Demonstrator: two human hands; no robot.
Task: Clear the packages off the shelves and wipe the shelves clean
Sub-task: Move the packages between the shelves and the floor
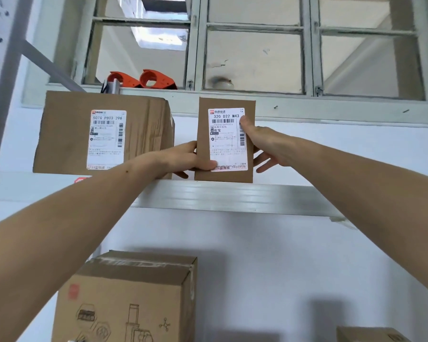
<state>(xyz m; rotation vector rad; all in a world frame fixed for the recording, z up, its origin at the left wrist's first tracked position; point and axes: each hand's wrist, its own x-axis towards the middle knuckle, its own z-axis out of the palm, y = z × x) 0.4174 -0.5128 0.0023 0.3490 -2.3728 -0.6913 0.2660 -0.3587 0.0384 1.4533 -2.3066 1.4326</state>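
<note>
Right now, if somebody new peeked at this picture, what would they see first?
First, the two hands reaching up: the left hand and right hand grip the sides of a small brown package standing on the top shelf. Beside it on the left sits a bigger cardboard box with a white label. Behind that box, two orange tape dispensers rest by the window.

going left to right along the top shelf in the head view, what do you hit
large labelled box → left hand → small labelled package → right hand, then bare shelf edge.
</note>
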